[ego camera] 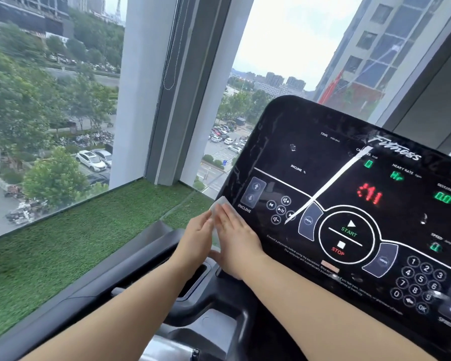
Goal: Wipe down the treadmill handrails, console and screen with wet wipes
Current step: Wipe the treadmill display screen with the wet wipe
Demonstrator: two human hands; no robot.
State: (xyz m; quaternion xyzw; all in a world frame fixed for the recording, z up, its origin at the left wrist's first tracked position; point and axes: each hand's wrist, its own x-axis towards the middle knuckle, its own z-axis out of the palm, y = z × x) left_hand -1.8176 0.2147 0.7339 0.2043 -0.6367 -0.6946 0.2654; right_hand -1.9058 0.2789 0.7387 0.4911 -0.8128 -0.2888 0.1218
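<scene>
The treadmill's black console screen (349, 194) fills the right half of the head view, lit with red and green digits, a START/STOP ring and a number keypad. A white wet wipe (218, 204) lies over the console's lower left edge beside the INCLINE buttons. My right hand (236, 241) lies flat on the wipe with straight fingers, pressing it against the console face. My left hand (197, 239) sits just left of it, its fingers touching the wipe's left edge at the console's rim. The dark left handrail (94, 287) runs diagonally below my left forearm.
A black cup-holder recess (195, 277) sits under my wrists at the console base. Green artificial turf (71, 246) covers the ledge to the left, up to a floor-to-ceiling window and a grey pillar (151, 95).
</scene>
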